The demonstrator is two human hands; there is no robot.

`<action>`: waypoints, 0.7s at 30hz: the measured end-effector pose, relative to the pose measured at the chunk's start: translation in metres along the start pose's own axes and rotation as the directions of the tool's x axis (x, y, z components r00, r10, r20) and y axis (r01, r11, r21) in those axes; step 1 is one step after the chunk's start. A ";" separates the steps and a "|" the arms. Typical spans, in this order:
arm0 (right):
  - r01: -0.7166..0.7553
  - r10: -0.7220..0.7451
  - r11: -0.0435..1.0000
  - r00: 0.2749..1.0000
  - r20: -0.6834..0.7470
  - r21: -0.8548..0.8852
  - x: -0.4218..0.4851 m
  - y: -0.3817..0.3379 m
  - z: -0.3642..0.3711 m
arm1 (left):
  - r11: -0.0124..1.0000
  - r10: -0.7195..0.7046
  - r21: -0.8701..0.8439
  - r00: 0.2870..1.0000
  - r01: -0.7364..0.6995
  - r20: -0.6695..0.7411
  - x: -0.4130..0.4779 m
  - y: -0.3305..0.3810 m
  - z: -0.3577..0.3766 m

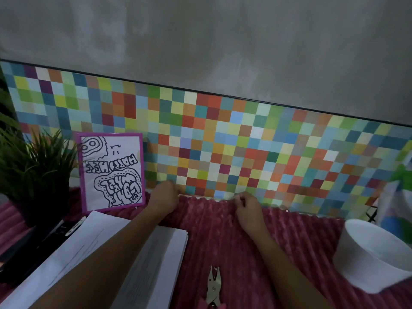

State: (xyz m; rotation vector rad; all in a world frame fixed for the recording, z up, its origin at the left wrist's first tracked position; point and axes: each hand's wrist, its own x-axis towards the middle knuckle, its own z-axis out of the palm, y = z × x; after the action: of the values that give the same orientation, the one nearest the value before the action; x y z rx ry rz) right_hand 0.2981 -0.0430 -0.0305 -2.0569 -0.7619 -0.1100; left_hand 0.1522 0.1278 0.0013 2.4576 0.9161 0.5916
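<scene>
Left hand (166, 194), right hand (246, 205), pinching cloth (214, 228) edge

Purple-framed drawing (110, 172) at 9 o'clock carries black bubble lettering, not legible; paper stack (73, 246) print too blurred.

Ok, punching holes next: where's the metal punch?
The metal punch lies bottom centre of the head view on the pink cloth, between the paper stack and the white bowl.

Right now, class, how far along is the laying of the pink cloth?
Done: the pink cloth lies spread up to the checkered board. In hand: the left hand and right hand grip its far edge. Left: that edge looks wavy rightward, probably needing straightening.
</scene>
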 end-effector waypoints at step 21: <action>-0.148 0.140 0.987 0.984 -0.109 -0.068 0.014 0.036 -0.040 | 0.956 0.282 0.055 0.956 -0.287 0.077 -0.016 0.074 0.073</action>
State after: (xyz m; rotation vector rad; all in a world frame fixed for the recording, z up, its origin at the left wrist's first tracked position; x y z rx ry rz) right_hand 0.3383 -0.0822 -0.0283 -2.1532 -0.5507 -0.1660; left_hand 0.2166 0.0482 -0.0211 2.6746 0.5654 0.5753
